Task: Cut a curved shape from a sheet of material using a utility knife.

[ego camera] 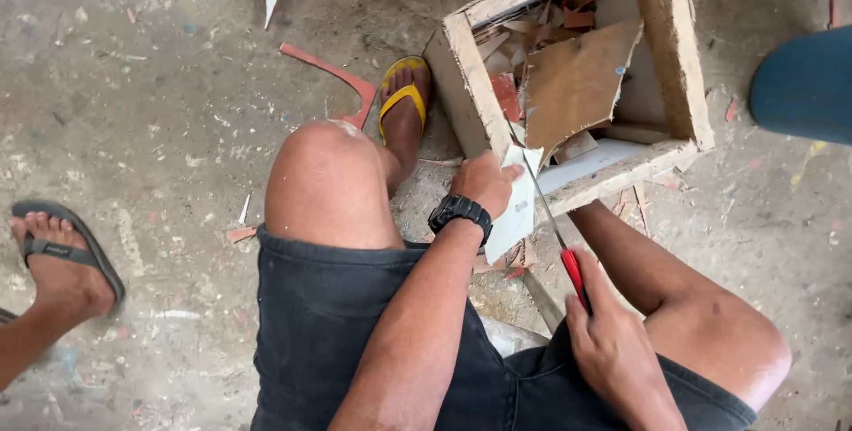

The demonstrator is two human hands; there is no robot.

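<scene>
Head view, looking down at your lap and the dusty concrete floor (160, 111). Your left hand (484, 184), black wristwatch (460, 213) on the wrist, is closed around a thin white sheet offcut (516, 209), pinching it against the near edge of the open square wooden box (683, 49). Your right hand (608, 342) is wrapped in a fist around the red handle of a slim-bladed cutting tool (568, 258); the blade runs up along the sheet's right edge, touching it. The box sits on the floor just beyond your knees, filled with brown board scraps (577, 80) and reddish chips. Your foot in a yellow flip-flop sandal (404, 94) is planted against the box's left wall. A curved red offcut (342, 80) lies beside it. Another person's foot in a dark sandal (62, 258) stands at the left edge, well apart.
</scene>
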